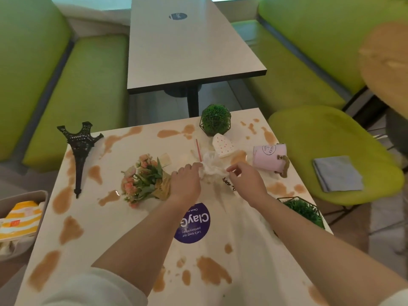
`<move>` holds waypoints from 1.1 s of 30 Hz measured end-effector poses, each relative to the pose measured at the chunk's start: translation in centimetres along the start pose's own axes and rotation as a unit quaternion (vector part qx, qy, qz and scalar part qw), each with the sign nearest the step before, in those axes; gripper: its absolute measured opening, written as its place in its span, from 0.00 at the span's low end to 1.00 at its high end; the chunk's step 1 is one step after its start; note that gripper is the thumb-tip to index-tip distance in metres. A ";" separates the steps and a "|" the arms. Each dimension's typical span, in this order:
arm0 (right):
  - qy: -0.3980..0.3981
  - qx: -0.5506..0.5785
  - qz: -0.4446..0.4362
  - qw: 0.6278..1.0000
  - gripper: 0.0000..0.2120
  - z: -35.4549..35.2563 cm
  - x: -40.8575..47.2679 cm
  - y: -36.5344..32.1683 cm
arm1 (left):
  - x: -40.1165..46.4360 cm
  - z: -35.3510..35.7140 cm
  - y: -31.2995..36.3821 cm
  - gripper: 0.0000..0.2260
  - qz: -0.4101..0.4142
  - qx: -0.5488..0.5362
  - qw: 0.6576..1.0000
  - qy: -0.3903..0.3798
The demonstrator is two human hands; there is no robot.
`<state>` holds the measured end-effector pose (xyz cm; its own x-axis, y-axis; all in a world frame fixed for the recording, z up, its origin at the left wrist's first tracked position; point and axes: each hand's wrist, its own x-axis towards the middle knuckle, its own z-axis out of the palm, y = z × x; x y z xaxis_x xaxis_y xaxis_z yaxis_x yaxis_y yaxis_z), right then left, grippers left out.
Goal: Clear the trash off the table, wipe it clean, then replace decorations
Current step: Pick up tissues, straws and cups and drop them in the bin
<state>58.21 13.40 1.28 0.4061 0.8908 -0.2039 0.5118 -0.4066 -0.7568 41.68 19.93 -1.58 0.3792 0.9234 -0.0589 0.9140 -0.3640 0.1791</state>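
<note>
A crumpled white napkin (210, 166) lies in the middle of the white table (88, 221), which is covered in brown spill patches. My left hand (186, 182) grips the napkin's left side. My right hand (245, 178) pinches its right edge. A red straw (198, 149) lies just beyond the napkin. A dotted paper cup (223, 145) lies tipped over behind it. To the left of my left hand lies a small flower bouquet (144, 180). A black tower model (80, 151) lies flat at the table's far left.
A pink tin mug (268, 156) lies on its side at the right edge. One caged green ball plant (215, 120) stands at the far edge, another (305, 209) at the near right. A grey cloth (337, 173) rests on the green chair. A bin (19, 219) with wrappers sits left.
</note>
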 end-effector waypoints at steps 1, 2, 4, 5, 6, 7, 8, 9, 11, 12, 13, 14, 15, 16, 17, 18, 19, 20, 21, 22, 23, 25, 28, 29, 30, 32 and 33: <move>0.002 0.003 -0.008 1.000 0.06 0.0 0.3 0.0 | 0.2 -0.3 0.0 0.21 -0.002 -0.015 1.000 0.013; 0.007 0.003 -0.023 1.000 0.06 0.1 0.6 0.0 | 0.3 -0.8 0.0 0.20 -0.006 -0.032 0.999 0.029; 0.011 -0.004 -0.079 0.997 0.12 0.4 1.0 -0.3 | 0.5 -2.0 0.0 0.17 -0.025 -0.079 0.995 0.049; 0.004 -0.008 -0.112 0.994 0.16 0.5 1.1 -0.6 | 0.7 -2.6 0.1 0.17 -0.038 -0.121 0.991 0.051; -0.010 -0.009 -0.140 0.990 0.20 0.5 1.1 -1.1 | 0.8 -3.3 0.3 0.16 -0.058 -0.178 0.981 0.041; -0.027 -0.003 -0.160 0.987 0.23 0.7 1.0 -1.8 | 0.8 -4.2 0.3 0.16 -0.085 -0.245 0.966 0.025; -0.039 0.010 -0.170 0.985 0.23 0.9 1.0 -2.3 | 0.8 -5.1 0.6 0.16 -0.111 -0.320 0.941 0.010; -0.043 0.035 -0.171 0.984 0.20 1.3 0.9 -2.8 | 0.7 -5.8 0.9 0.16 -0.138 -0.397 0.907 -0.004; -0.037 0.105 -0.147 0.983 0.10 2.1 0.7 -3.4 | 0.2 -7.2 1.6 0.13 -0.213 -0.525 0.823 -0.036; -0.035 0.143 -0.128 0.981 0.06 2.4 0.6 -3.7 | 0.0 -7.6 1.8 0.11 -0.253 -0.578 0.774 -0.055; -0.034 0.171 -0.113 0.978 0.04 2.7 0.4 -3.9 | -0.1 -7.6 1.7 0.10 -0.283 -0.624 0.725 -0.074; -0.030 0.185 -0.105 0.977 0.03 3.0 0.3 -4.0 | -0.3 -7.4 1.7 0.11 -0.297 -0.665 0.679 -0.088; -0.026 0.190 -0.103 0.976 0.03 3.2 0.1 -4.1 | -0.5 -7.1 1.5 0.11 -0.301 -0.695 0.645 -0.099; -0.023 0.186 -0.101 0.977 0.05 3.4 0.1 -4.1 | -0.6 -6.7 1.4 0.14 -0.298 -0.710 0.629 -0.108; -0.021 0.174 -0.102 0.979 0.06 3.6 0.2 -4.0 | -0.6 -6.5 1.3 0.19 -0.292 -0.715 0.625 -0.115; -0.021 0.152 -0.107 0.982 0.06 3.8 0.5 -3.8 | -0.4 -6.3 1.2 0.23 -0.294 -0.713 0.627 -0.107; -0.022 0.126 -0.116 0.985 0.05 3.9 0.8 -3.7 | -0.2 -6.1 1.0 0.25 -0.309 -0.705 0.633 -0.080; -0.018 0.099 -0.125 0.987 0.03 4.0 1.1 -3.5 | 0.0 -6.2 1.0 0.24 -0.326 -0.696 0.638 -0.050; -0.008 0.068 -0.131 0.989 0.01 3.9 1.4 -3.3 | 0.2 -6.3 0.8 0.20 -0.335 -0.690 0.640 -0.029; 0.011 0.022 -0.133 0.991 0.02 3.8 1.8 -3.0 | 0.3 -6.5 0.6 0.15 -0.335 -0.679 0.653 -0.023; 0.030 -0.045 -0.134 0.990 0.04 3.7 2.1 -2.9 | 0.3 -6.7 0.4 0.11 -0.329 -0.654 0.681 -0.025; 0.035 -0.199 -0.126 0.971 0.10 3.6 2.6 -2.6 | 0.1 -6.6 0.0 0.11 -0.309 -0.613 0.727 -0.007; -0.022 -0.346 -0.137 0.928 0.17 3.8 3.1 -2.1 | -0.1 -6.3 -0.5 0.18 -0.291 -0.590 0.753 0.011; -0.035 -0.377 -0.153 0.913 0.19 4.0 3.2 -1.9 | -0.1 -6.1 -0.6 0.20 -0.275 -0.565 0.777 0.015; -0.044 -0.400 -0.172 0.899 0.21 4.1 3.3 -1.6 | 0.0 -5.9 -0.8 0.20 -0.263 -0.559 0.786 0.014; -0.039 -0.422 -0.205 0.882 0.26 4.6 3.3 -1.5 | 0.0 -5.7 -0.9 0.18 -0.256 -0.558 0.790 0.006; -0.030 -0.424 -0.216 0.879 0.28 4.8 3.3 -1.5 | 0.0 -5.7 -0.9 0.17 -0.255 -0.559 0.789 0.004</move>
<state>55.19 17.91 -1.24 0.0066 0.9980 -0.0632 0.9991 -0.0092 -0.0412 40.03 20.95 3.84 -0.0017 0.9171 -0.3987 0.2464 0.3868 0.8887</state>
